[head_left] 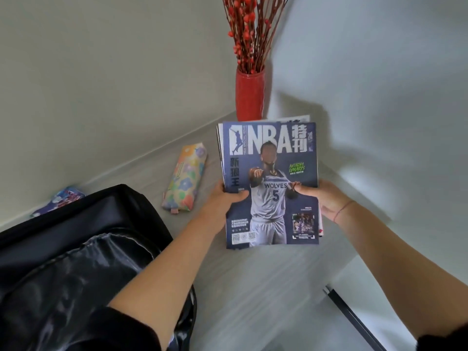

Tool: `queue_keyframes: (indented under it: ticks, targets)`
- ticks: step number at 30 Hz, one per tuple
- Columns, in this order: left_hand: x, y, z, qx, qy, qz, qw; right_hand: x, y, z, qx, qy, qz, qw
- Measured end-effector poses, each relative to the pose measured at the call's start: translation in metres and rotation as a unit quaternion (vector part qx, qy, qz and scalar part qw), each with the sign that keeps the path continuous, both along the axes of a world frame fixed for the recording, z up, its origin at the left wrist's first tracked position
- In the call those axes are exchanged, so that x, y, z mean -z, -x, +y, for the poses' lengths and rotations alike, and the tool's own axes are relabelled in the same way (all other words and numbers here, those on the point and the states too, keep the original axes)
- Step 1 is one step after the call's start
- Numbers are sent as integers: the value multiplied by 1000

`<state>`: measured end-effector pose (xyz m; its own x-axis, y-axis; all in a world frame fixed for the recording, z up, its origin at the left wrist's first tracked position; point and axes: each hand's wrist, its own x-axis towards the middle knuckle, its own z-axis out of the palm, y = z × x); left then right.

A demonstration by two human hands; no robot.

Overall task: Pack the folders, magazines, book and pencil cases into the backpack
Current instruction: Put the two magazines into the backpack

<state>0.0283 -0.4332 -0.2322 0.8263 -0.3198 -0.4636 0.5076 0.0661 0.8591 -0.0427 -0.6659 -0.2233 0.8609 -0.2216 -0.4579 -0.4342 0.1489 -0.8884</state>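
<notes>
I hold a stack of magazines (271, 158) above the table, a blue basketball cover on top. My left hand (225, 201) grips the stack's left edge, thumb on the cover. My right hand (321, 198) grips its right edge. The black backpack (76, 249) lies open at the lower left, its shiny dark lining showing. A floral pencil case (184, 178) lies on the table between backpack and magazines. A second, blue-patterned pencil case (63, 198) peeks out behind the backpack's top edge, mostly hidden.
A red vase (249, 95) with red berry twigs stands in the wall corner just behind the magazines. The grey table (253, 287) ends at an edge on the right, with a dark bar (354, 320) below it. Walls close in at the back.
</notes>
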Motion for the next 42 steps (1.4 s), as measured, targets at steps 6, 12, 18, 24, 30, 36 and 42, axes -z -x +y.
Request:
queue_keyframes:
  ticks: [6,12,18,24,30,36,42]
  targets:
    - [-33,-16,38,71,-23,-60,995,-34,-9,15,-27,41,-96,994]
    - [-29,-10,44,57,-56,-83,993,-31,-3,23,-10,-6,-158,987]
    - [-15,-10,34,-37,-115,-95,988,-8,-5,31,-12,35,-114,993]
    - [-18,-4,37,-43,-141,-108,983,0,2,40,-32,135,-60,989]
    - [-27,35,84,-48,-88,-5,995,-21,28,72,-108,-26,-30,993]
    - [-34,93,156,-65,-160,27,985,-25,67,132,-192,-75,-19,978]
    - [-59,148,255,-13,-316,-146,937,-26,121,191,-173,-171,9,970]
